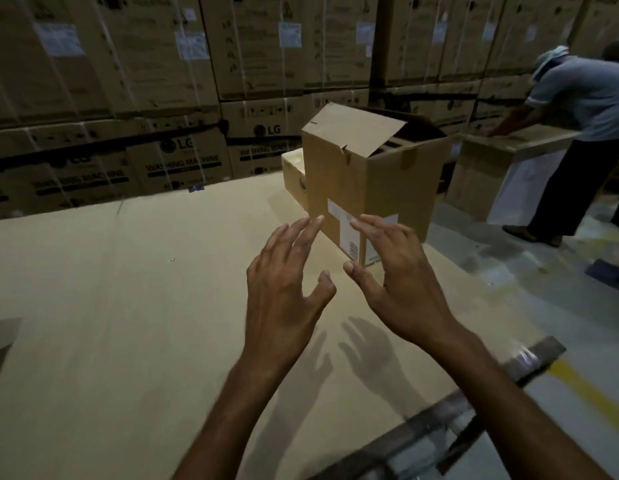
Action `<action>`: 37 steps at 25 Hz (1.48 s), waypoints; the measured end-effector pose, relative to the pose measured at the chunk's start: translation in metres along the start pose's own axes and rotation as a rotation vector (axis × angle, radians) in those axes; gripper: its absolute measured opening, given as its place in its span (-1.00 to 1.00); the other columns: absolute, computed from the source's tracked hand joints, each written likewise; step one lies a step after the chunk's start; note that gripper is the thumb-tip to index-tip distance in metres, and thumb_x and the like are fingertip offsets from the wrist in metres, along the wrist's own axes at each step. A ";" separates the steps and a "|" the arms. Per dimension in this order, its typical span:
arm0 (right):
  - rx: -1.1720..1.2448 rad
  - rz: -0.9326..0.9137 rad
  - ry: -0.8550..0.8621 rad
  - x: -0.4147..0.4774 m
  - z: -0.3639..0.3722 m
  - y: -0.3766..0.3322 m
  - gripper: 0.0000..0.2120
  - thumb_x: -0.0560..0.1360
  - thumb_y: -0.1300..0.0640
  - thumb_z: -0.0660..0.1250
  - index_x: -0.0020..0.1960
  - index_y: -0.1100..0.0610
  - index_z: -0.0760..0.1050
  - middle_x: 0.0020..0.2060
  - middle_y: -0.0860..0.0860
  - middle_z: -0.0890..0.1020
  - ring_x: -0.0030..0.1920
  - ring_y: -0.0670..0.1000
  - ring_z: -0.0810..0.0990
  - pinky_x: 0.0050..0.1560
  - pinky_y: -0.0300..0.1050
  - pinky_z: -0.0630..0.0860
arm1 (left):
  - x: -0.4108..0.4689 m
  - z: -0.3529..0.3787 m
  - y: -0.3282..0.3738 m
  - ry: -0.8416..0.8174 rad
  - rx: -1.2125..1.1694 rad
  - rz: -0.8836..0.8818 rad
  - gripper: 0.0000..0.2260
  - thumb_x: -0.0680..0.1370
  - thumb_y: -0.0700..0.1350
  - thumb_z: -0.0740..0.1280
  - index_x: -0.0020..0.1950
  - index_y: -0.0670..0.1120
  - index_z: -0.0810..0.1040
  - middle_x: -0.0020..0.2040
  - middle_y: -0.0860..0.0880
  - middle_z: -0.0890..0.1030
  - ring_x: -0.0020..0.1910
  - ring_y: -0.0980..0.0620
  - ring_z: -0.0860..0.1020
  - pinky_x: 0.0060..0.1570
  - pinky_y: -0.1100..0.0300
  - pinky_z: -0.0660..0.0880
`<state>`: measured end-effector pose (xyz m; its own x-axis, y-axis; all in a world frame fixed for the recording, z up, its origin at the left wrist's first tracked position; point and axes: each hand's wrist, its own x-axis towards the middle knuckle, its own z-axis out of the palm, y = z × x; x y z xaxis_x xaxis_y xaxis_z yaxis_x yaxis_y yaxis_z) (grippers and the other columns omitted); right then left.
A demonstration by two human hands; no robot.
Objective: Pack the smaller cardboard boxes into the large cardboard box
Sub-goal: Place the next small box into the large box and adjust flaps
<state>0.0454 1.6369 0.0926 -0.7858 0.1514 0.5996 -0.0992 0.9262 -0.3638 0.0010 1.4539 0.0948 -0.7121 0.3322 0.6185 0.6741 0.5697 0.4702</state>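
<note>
The large cardboard box (370,188) stands a little right of centre frame on the table (128,289), one corner turned toward the viewer. Its top is open and one flap (353,129) is tipped up over a dark insert. A white label (346,230) wraps the near corner.

One smaller box (292,168), paler, sits tucked behind the big box's left side. I cannot tell whether the two touch.

Both the left hand (283,282) and the right hand (401,282) are spread with fingers straight and hold nothing. They hover above the table just short of that near corner.

The carton looks like stiff, dry corrugated board, not slippery, though its corners would crush. Its weight is anyone's guess. I'd take it low on two opposite walls, never by the loose flap. The small box looks light enough for a palm on each side.

The table is topped with a broad flat cardboard sheet, and a metal bar (474,403) runs along its lower right edge. Stacked washing-machine cartons (183,157) wall off the top of the frame. At upper right another person (578,109) bends over a separate box (484,168) on the stained floor (508,271).
</note>
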 end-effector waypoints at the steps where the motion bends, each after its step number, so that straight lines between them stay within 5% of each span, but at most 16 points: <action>1: 0.022 -0.017 0.022 0.018 0.006 0.017 -0.46 0.62 -0.12 0.34 0.56 -0.08 0.33 0.51 -0.10 0.39 0.49 -0.06 0.26 0.36 -0.10 0.25 | 0.015 0.015 0.001 -0.004 -0.001 -0.006 -0.42 0.56 0.08 0.26 0.59 0.19 0.24 0.58 0.13 0.31 0.57 0.08 0.22 0.45 -0.11 0.25; 6: 0.171 -0.009 0.234 0.118 0.006 0.124 -0.47 0.63 -0.17 0.30 0.53 -0.02 0.33 0.37 -0.09 0.40 0.37 0.01 0.37 0.16 0.04 0.51 | 0.120 0.101 0.020 0.005 -0.352 -0.205 -0.59 0.62 0.22 0.27 0.48 0.32 0.37 0.53 0.21 0.33 0.47 0.27 0.29 0.41 0.05 0.33; 11: -0.002 -0.098 0.333 0.233 -0.008 0.216 -0.44 0.65 -0.24 0.16 0.52 0.06 0.36 0.40 0.07 0.47 0.39 0.09 0.35 0.25 0.10 0.43 | 0.241 0.164 0.044 0.120 -0.466 -0.317 -0.62 0.68 0.05 0.26 0.51 0.22 0.41 0.56 0.11 0.33 0.48 0.16 0.30 0.35 0.15 0.31; 17: -0.155 0.094 -0.026 0.303 0.026 0.293 -0.26 0.66 -0.33 -0.25 0.44 0.04 0.50 0.36 0.15 0.58 0.44 0.19 0.43 0.49 0.29 0.20 | 0.323 0.233 0.031 -0.026 -0.434 -0.524 -0.68 0.64 0.03 0.33 0.40 0.13 0.56 0.62 -0.01 0.20 0.56 -0.08 0.25 0.36 0.05 0.37; 22: -0.155 0.095 -0.010 0.320 0.032 0.312 -0.44 0.66 -0.27 0.01 0.16 0.00 0.70 0.09 0.08 0.72 0.19 0.16 0.57 0.23 0.13 0.38 | 0.316 0.253 0.024 0.038 -0.584 -0.655 -0.58 0.59 -0.02 0.43 0.45 0.12 0.51 0.66 0.06 0.03 0.56 -0.08 0.21 0.30 0.13 0.37; 24: -0.061 0.220 -0.060 0.336 0.027 0.323 -0.53 0.58 -0.30 0.25 0.28 -0.02 0.64 0.31 0.08 0.61 0.37 0.17 0.42 0.33 0.15 0.30 | 0.314 0.247 0.020 0.049 -0.636 -0.734 -0.33 0.52 0.00 0.50 0.58 0.15 0.31 0.60 0.02 0.18 0.46 -0.10 0.33 0.29 0.02 0.46; 27: 0.054 0.423 -0.192 0.351 0.017 0.334 -0.11 0.38 -0.46 0.41 0.50 0.09 0.41 0.47 0.16 0.45 0.45 0.24 0.39 0.32 0.11 0.38 | 0.309 0.239 0.030 0.027 -0.723 -0.823 -0.22 0.51 -0.01 0.51 0.61 0.19 0.15 0.28 0.09 0.38 0.23 -0.05 0.41 0.21 -0.10 0.48; 29: 0.185 0.526 -0.258 0.352 0.007 0.333 0.05 0.21 -0.56 0.45 0.43 0.16 0.45 0.35 0.17 0.54 0.32 0.24 0.51 0.15 0.04 0.51 | 0.302 0.236 0.032 0.027 -0.743 -0.862 -0.19 0.50 0.01 0.52 0.62 0.22 0.14 0.26 0.06 0.39 0.18 -0.04 0.43 0.26 -0.18 0.45; 32: 0.377 0.632 -0.298 0.327 -0.025 0.318 0.16 -0.01 -0.55 0.54 0.37 0.15 0.48 0.26 0.14 0.59 0.21 0.20 0.58 0.17 0.20 0.60 | 0.280 0.220 0.033 0.019 -0.776 -0.856 -0.17 0.47 -0.04 0.55 0.62 0.22 0.18 0.33 0.04 0.41 0.14 0.01 0.47 0.02 0.01 0.51; 37: 0.616 0.421 -0.120 0.227 -0.058 0.261 -0.22 0.30 -0.22 0.63 0.42 -0.01 0.46 0.16 -0.11 0.58 0.17 -0.02 0.58 0.24 0.10 0.58 | 0.208 0.182 0.048 0.141 -0.787 -0.801 -0.40 0.46 0.02 0.56 0.46 0.17 0.45 0.22 0.08 0.65 0.18 0.00 0.61 0.07 0.05 0.61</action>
<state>-0.1229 1.9334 0.1751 -0.8906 0.3780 0.2530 -0.0717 0.4326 -0.8987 -0.1501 1.6872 0.1317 -0.9995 -0.0321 0.0033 0.0054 -0.0680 0.9977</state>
